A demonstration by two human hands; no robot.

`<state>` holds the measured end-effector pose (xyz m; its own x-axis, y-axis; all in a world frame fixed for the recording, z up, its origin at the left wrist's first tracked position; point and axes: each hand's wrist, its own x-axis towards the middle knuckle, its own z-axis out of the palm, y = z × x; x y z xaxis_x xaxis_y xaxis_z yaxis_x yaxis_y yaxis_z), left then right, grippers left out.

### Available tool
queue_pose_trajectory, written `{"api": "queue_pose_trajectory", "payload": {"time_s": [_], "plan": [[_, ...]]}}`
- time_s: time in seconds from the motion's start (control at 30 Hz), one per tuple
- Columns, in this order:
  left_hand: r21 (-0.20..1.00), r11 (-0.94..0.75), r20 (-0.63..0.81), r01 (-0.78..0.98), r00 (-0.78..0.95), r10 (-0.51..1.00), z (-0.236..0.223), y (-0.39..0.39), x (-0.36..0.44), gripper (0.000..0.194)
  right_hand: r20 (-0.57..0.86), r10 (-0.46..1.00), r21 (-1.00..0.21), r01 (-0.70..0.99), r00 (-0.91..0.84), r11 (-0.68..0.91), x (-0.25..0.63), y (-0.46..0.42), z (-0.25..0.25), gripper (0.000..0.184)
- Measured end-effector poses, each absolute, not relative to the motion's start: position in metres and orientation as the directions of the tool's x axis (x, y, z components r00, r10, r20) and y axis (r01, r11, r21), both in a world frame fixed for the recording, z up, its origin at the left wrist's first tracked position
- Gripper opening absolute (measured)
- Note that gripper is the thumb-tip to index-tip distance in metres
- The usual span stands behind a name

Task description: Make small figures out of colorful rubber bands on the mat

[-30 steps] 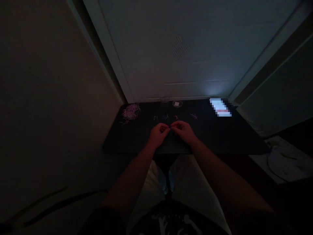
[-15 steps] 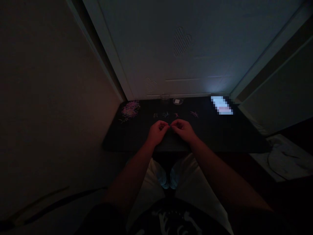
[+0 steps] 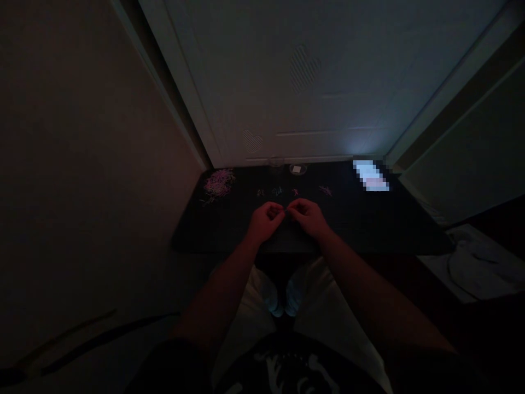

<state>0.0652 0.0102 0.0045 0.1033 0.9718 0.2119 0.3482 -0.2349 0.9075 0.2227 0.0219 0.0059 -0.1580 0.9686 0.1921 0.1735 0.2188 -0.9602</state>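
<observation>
My left hand and my right hand meet fingertip to fingertip above the dark table. Both are closed in a pinch. Whatever lies between the fingertips is too small and dim to name. Just beyond the fingers is a row of small clusters of thin pieces: a dull reddish cluster, a pale bluish one, a pink one and a pinkish one farther right. A larger heap of thin pink, purple and pale pieces lies at the table's far left.
Against the white panel at the back stand a clear container and a round clear dish with a white square on it. A lit, blurred-out screen lies at the back right. The room is very dark.
Both hands stay in almost the same place, still pinched together. Their fingertips have shifted only very slightly. The clusters on the table look the same.
</observation>
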Motion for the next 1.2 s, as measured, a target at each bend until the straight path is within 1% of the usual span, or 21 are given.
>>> {"api": "queue_pose_trajectory", "payload": {"time_s": [0.17, 0.37, 0.53, 0.67, 0.87, 1.03, 1.2], "plan": [[0.876, -0.239, 0.211, 0.419, 0.114, 0.971, 0.0059, 0.0091, 0.0661, 0.016, 0.173, 0.973, -0.968, 0.157, -0.155, 0.197, 0.2224, 0.0222, 0.0084, 0.017], [0.869, -0.256, 0.225, 0.423, 0.123, 0.967, 0.0075, 0.0083, 0.066, 0.01, 0.196, 0.965, -0.955, 0.19, -0.174, 0.228, 0.2227, 0.0222, 0.0047, 0.017], [0.872, -0.252, 0.224, 0.419, 0.116, 0.968, 0.0081, 0.0079, 0.0654, 0.009, 0.209, 0.954, -0.926, 0.271, -0.215, 0.264, 0.2223, 0.0213, 0.0022, 0.013], [0.848, -0.253, 0.236, 0.466, 0.094, 0.967, 0.0099, 0.0076, 0.0646, 0.01, 0.219, 0.948, -0.898, 0.333, -0.232, 0.289, 0.2217, 0.0208, 0.0013, 0.011], [0.842, -0.272, 0.249, 0.467, 0.112, 0.962, 0.0094, 0.0079, 0.064, 0.012, 0.246, 0.934, -0.849, 0.409, -0.258, 0.336, 0.2214, 0.0197, 0.0024, 0.008], [0.83, -0.283, 0.268, 0.481, 0.102, 0.958, 0.0088, 0.0081, 0.0638, 0.011, 0.253, 0.928, -0.838, 0.417, -0.274, 0.352, 0.2211, 0.0189, 0.003, 0.005], [0.828, -0.281, 0.266, 0.485, 0.102, 0.959, 0.0089, 0.0082, 0.0644, 0.01, 0.255, 0.929, -0.855, 0.386, -0.269, 0.347, 0.2205, 0.0189, 0.0016, 0.006]]}}
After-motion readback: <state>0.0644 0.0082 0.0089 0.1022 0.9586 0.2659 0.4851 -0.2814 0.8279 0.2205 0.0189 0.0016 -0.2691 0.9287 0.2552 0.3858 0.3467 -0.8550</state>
